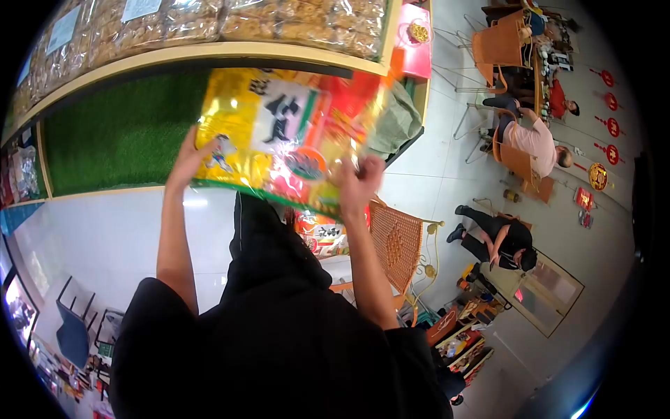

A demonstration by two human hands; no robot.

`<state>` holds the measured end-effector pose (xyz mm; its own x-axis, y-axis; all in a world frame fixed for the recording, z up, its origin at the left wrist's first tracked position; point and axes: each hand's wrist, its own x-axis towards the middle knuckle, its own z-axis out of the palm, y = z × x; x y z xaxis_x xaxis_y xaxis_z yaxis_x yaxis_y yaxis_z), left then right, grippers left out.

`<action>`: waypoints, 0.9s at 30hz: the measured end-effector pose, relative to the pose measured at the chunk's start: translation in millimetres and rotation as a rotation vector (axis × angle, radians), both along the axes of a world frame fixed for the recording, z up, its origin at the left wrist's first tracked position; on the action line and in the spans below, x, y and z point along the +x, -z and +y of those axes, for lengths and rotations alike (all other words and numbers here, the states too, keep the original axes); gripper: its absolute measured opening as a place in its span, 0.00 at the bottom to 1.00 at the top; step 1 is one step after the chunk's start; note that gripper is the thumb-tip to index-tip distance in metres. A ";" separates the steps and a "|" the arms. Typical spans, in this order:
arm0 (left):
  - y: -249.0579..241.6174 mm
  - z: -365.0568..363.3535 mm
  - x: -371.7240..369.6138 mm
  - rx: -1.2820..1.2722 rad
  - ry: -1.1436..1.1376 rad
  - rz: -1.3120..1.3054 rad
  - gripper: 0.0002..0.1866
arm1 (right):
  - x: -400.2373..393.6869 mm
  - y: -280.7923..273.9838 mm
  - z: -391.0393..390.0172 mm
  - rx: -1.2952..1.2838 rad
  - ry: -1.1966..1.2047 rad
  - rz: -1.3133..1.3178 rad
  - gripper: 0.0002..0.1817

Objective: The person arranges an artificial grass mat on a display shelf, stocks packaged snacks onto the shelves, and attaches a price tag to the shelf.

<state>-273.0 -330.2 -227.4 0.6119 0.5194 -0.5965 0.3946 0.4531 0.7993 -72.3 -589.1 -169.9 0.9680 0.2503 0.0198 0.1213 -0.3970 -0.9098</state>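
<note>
A large glossy yellow and red plastic packaging bag [244, 133], printed with a dark animal figure and characters, spans the space between my two hands. My left hand [188, 159] is closed on its left edge, the thumb lying over the printed front. At the lower right, my right hand [361, 183] grips the bag with fingers curled in; that side is somewhat blurred. Beneath and beside the bag lies a green turf-lined shelf [118, 133]. Another red and white printed package [324, 234] shows below the bag, partly hidden by it.
Packed clear bags of brown food [279, 21] fill the upper tray. A grey-green cloth sack [394, 122] lies at the shelf's right end. A woven rattan chair [394, 244] stands close on my right. Several people sit farther right, one in black [513, 241].
</note>
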 end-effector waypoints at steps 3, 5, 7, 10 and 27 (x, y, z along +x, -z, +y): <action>37.0 40.3 -14.7 0.217 -0.032 0.123 0.23 | -8.2 28.9 70.4 0.166 -0.192 0.103 0.19; 87.7 61.2 -28.9 0.238 -0.126 0.172 0.20 | -11.9 59.4 95.2 0.019 -0.313 0.149 0.23; 160.1 78.3 -49.0 0.264 -0.127 0.198 0.20 | -20.7 98.7 103.1 0.090 -0.355 0.241 0.26; 198.3 77.7 -59.4 0.395 -0.180 0.305 0.25 | -30.7 165.1 85.5 -0.203 -0.425 0.490 0.28; 213.3 36.3 -56.6 0.143 -0.229 0.352 0.28 | -98.3 118.9 -232.9 -0.382 0.367 0.905 0.18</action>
<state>-329.5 -293.9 -440.7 0.2441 0.7104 -0.6601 0.5562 0.4551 0.6954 -170.7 -822.0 -288.8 0.5995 -0.2249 -0.7681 -0.7281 -0.5518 -0.4067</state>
